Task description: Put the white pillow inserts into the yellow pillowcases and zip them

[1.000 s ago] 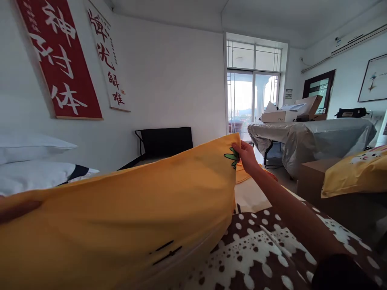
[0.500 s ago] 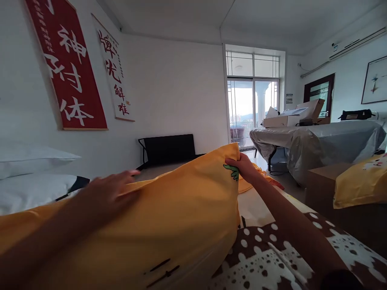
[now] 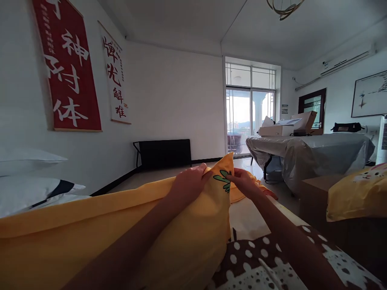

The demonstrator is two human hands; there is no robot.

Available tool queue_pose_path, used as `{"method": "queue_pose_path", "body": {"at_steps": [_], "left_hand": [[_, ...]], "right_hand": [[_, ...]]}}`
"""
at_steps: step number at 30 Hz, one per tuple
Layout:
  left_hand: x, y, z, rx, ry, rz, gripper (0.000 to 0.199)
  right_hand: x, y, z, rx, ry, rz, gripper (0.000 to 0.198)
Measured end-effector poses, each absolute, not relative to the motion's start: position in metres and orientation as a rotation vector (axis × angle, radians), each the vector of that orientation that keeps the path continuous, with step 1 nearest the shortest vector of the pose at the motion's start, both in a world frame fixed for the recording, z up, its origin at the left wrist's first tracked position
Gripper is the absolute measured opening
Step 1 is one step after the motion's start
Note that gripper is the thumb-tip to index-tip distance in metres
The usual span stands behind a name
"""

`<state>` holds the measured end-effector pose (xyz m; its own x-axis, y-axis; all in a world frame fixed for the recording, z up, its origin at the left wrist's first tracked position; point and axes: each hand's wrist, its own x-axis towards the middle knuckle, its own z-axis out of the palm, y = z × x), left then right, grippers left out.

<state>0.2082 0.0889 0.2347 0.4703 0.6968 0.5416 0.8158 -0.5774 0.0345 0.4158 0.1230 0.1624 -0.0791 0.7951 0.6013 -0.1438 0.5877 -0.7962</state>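
A large yellow pillowcase (image 3: 181,225) with a green leaf print near its corner stretches across the lower left. Its body bulges, but whatever is inside is hidden. My left hand (image 3: 191,179) is closed over the top edge, just left of the leaf print. At the right side edge, my right hand (image 3: 243,182) pinches the fabric just below the pointed corner. Beneath lies a brown and white patterned cloth (image 3: 250,262) with spots.
White pillows (image 3: 27,189) are stacked at the left. On the right, a yellow pillow (image 3: 359,193) with a rabbit face rests on a brown box (image 3: 314,181). Farther back stands a plastic-covered table (image 3: 320,149) bearing an open carton (image 3: 275,131). A black folded panel (image 3: 165,153) leans by the wall.
My left hand has moved right along the top edge and closed on the fabric near the corner. My right hand stays on the corner side, which now sits slightly lower and left.
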Motion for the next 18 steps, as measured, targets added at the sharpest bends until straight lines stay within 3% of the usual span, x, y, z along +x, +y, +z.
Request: {"method": "queue_pose_path", "body": {"at_steps": [4,9,14,18], "left_hand": [[0.201,0.09,0.235,-2.503,-1.336,-0.765,0.035],[0.198,0.085,0.237,-2.526,-1.356,-0.773,0.031],[0.163,0.089,0.23,-2.432,-1.432,-0.576,0.036],[0.099,0.091,0.228,-2.362,-1.648,-0.453,0.039]], "right_hand": [[0.412,0.127,0.159,-0.633,-1.332,0.756,0.029],[0.393,0.125,0.165,-0.62,-1.38,0.949,0.031],[0.384,0.13,0.167,-0.837,-1.263,0.61,0.035],[0.384,0.138,0.166,-0.777,-1.109,0.591,0.038]]}}
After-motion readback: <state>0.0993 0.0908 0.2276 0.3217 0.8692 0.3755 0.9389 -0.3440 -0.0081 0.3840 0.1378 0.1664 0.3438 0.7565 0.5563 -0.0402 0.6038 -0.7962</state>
